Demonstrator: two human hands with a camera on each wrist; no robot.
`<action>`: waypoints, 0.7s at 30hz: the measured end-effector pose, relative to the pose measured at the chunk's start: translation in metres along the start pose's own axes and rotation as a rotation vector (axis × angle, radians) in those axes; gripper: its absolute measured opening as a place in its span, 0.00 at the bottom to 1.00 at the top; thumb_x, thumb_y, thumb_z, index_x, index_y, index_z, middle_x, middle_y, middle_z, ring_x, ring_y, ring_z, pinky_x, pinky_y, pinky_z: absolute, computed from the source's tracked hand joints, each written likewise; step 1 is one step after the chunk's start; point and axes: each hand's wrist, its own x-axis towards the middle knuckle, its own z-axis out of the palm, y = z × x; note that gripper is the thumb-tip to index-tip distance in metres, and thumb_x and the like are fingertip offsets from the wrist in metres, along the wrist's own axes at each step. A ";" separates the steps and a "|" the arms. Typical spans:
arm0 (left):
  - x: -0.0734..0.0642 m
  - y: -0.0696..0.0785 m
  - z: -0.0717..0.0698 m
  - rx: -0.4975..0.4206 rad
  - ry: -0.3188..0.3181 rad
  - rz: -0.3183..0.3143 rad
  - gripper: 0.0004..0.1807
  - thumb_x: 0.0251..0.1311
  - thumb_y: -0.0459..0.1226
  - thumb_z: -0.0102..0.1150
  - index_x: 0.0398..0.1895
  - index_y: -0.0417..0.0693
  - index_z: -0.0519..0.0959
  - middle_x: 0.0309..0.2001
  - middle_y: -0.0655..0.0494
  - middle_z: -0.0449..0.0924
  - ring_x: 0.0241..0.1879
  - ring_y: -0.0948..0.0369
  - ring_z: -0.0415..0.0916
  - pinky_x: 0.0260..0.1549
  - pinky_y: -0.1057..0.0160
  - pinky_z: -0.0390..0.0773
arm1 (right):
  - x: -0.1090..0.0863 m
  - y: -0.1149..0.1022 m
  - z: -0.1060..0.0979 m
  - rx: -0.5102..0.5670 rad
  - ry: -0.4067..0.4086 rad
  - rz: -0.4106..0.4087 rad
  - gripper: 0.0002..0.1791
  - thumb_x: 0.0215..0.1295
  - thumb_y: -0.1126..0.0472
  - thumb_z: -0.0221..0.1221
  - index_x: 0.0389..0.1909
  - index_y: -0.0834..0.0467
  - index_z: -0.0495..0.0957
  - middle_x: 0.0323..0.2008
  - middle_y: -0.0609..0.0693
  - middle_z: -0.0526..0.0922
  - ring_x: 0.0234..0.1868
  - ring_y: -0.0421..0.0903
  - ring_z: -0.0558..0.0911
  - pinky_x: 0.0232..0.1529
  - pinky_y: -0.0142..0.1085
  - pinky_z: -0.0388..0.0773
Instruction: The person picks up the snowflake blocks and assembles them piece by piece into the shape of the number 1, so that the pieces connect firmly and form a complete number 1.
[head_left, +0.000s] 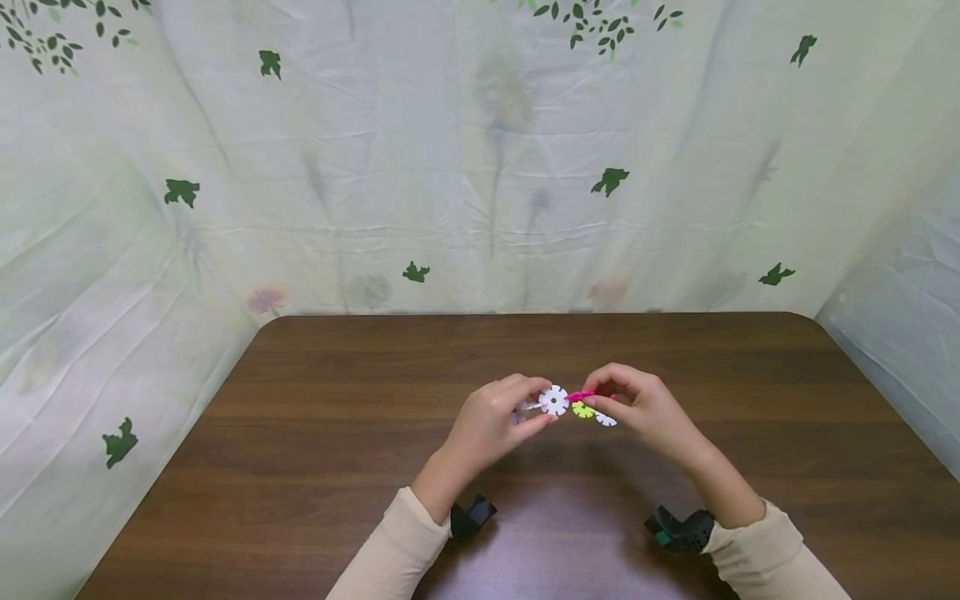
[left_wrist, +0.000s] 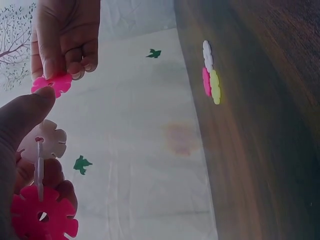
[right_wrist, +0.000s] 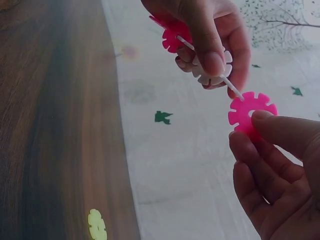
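Between thumb and fingers, my left hand pinches a white notched snowflake disc in a small linked chain. At the chain's near end, a pink snowflake disc hangs below the left thumb in the left wrist view. My right hand pinches another pink snowflake disc by thumb and fingertips. Its notched edge meets the edge of a white disc seen as a thin line in the right wrist view. Both hands are raised over the table, close together.
On the brown table beyond the hands lie a yellow snowflake disc, a white one and a pink one, side by side. A pale printed cloth hangs behind the table's far edge.
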 end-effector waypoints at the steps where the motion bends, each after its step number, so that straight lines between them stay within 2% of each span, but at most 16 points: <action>1: 0.000 0.000 0.000 -0.001 -0.001 0.002 0.18 0.44 0.39 0.69 0.39 0.43 0.79 0.33 0.58 0.78 0.27 0.68 0.71 0.27 0.75 0.70 | 0.000 -0.001 0.000 -0.009 0.006 -0.009 0.09 0.49 0.77 0.60 0.31 0.65 0.75 0.28 0.52 0.76 0.27 0.43 0.74 0.22 0.32 0.74; 4: 0.000 0.002 0.000 -0.004 -0.003 0.010 0.17 0.44 0.39 0.69 0.39 0.43 0.79 0.33 0.58 0.79 0.27 0.67 0.71 0.27 0.75 0.70 | 0.000 -0.002 0.002 -0.037 0.035 -0.052 0.10 0.47 0.78 0.61 0.29 0.63 0.76 0.28 0.50 0.77 0.28 0.43 0.73 0.22 0.31 0.73; 11: 0.002 0.005 -0.002 -0.022 -0.003 0.027 0.17 0.45 0.38 0.68 0.39 0.42 0.79 0.33 0.58 0.79 0.29 0.66 0.72 0.28 0.73 0.71 | -0.001 -0.002 0.003 -0.066 0.099 -0.217 0.12 0.42 0.82 0.62 0.25 0.63 0.77 0.26 0.51 0.78 0.27 0.42 0.74 0.23 0.28 0.71; 16: 0.002 0.005 0.000 -0.044 0.000 0.042 0.16 0.45 0.37 0.68 0.39 0.42 0.79 0.33 0.58 0.79 0.29 0.64 0.73 0.29 0.73 0.70 | -0.001 0.013 0.003 -0.030 0.087 -0.290 0.15 0.41 0.83 0.62 0.26 0.61 0.77 0.27 0.51 0.79 0.27 0.42 0.75 0.26 0.27 0.72; 21: 0.002 0.005 0.001 -0.048 -0.002 0.061 0.15 0.45 0.37 0.68 0.38 0.43 0.79 0.34 0.58 0.79 0.30 0.65 0.73 0.29 0.72 0.69 | -0.001 0.029 0.001 -0.013 0.049 -0.321 0.15 0.42 0.80 0.63 0.28 0.58 0.79 0.29 0.49 0.80 0.30 0.42 0.76 0.28 0.28 0.73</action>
